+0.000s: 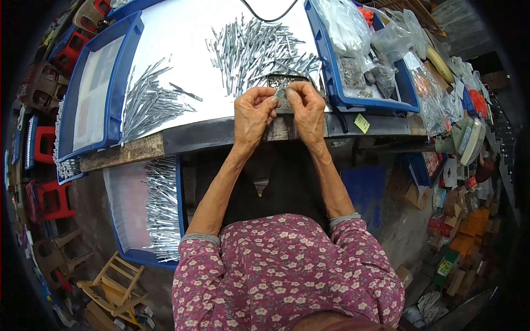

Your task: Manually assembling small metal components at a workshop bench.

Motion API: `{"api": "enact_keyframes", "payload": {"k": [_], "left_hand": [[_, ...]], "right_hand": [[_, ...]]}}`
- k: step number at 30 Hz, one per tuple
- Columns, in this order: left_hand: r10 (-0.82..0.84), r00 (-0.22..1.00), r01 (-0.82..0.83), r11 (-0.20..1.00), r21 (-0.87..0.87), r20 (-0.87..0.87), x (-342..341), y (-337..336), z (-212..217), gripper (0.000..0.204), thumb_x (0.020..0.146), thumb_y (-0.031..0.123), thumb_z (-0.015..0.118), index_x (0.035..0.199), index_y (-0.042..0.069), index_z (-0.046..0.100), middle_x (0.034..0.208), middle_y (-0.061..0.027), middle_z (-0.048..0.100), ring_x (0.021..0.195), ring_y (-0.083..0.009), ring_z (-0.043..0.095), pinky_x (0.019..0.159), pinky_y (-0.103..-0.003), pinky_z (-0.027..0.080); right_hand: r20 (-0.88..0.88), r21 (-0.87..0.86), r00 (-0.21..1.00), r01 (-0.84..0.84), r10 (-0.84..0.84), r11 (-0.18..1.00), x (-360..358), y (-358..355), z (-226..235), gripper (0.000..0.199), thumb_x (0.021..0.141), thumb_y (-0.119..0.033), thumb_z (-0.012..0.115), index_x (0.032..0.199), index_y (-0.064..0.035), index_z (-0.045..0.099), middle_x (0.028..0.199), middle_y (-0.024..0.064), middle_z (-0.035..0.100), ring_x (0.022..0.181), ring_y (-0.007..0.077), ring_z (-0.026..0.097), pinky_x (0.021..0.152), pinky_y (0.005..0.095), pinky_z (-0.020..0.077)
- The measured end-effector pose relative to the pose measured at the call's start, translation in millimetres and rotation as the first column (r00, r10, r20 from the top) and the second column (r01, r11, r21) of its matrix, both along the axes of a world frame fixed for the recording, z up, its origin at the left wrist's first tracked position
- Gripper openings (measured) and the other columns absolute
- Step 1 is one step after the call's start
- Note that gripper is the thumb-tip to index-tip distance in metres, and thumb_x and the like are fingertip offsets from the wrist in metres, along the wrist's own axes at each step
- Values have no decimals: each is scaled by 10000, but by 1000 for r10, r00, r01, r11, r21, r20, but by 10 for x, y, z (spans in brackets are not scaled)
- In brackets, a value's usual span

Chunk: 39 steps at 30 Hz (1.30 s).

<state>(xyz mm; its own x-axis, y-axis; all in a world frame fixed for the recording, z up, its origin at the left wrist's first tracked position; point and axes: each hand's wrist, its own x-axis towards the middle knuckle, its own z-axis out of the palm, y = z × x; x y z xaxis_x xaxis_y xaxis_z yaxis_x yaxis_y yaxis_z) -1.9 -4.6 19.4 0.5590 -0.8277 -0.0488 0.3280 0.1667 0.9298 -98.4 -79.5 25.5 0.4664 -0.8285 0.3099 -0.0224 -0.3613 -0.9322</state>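
Note:
My two hands meet over the front edge of the workbench. My left hand pinches one end of a thin grey metal piece between thumb and forefinger. Close beside it, the thumb and forefinger of my right hand are pressed together; what they hold is too small to make out. Just beyond my fingers sits a small dark-rimmed tray of tiny metal parts, partly hidden by my hands. A large heap of slim grey metal pieces lies on the white sheet behind, and a smaller heap lies to the left.
A blue tray stands at the bench's left. On the right, a blue bin holds plastic bags of small parts. Below the bench at left, another blue tray contains shiny metal pieces. A black cable hangs over the bench edge.

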Motion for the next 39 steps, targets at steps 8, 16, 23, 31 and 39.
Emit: {"api": "enact_keyframes", "payload": {"k": [8, 16, 23, 31, 39], "left_hand": [[16, 996, -17, 1000, 16, 86, -13, 9, 41, 100, 792, 35, 575, 865, -33, 564, 666, -16, 568, 531, -33, 474, 459, -156, 377], [23, 991, -21, 1000, -17, 135, -17, 10, -50, 141, 791, 84, 605, 881, -18, 571, 698, -11, 580, 559, -34, 473, 489, -151, 367], [35, 986, -36, 999, 7, 160, -29, 28, -9, 147, 789, 82, 604, 891, -17, 569, 715, -6, 574, 578, -29, 468, 514, -146, 378], [50, 994, -47, 998, -32, 98, -40, 20, -64, 148, 786, 71, 607, 897, -17, 564, 720, -21, 591, 572, -26, 477, 509, -140, 378], [4, 1000, -2, 999, -45, 23, -61, 30, -64, 140, 795, 55, 600, 902, -16, 544, 723, -32, 599, 585, -25, 499, 511, -142, 389]], "right_hand": [[-54, 4, 995, -79, 79, 997, -17, 31, 6, 101, 831, -74, 535, 832, 24, 558, 715, 14, 555, 658, 62, 487, 587, 207, 407], [-86, 14, 994, -69, 70, 997, -40, 39, -44, 108, 831, -84, 544, 838, 23, 560, 708, 10, 550, 644, 57, 470, 567, 203, 394], [-73, 15, 996, -53, 54, 999, -33, 41, -57, 105, 825, -75, 546, 813, 28, 562, 679, -2, 536, 613, 49, 445, 540, 202, 377], [-63, 5, 997, -51, 52, 999, -18, 37, -113, 95, 823, -58, 540, 805, 33, 561, 675, 2, 535, 607, 49, 445, 539, 201, 380], [-9, 81, 996, -91, 92, 993, -9, 48, -98, 102, 826, -58, 531, 811, 39, 560, 700, 17, 551, 646, 59, 490, 594, 202, 424]]}}
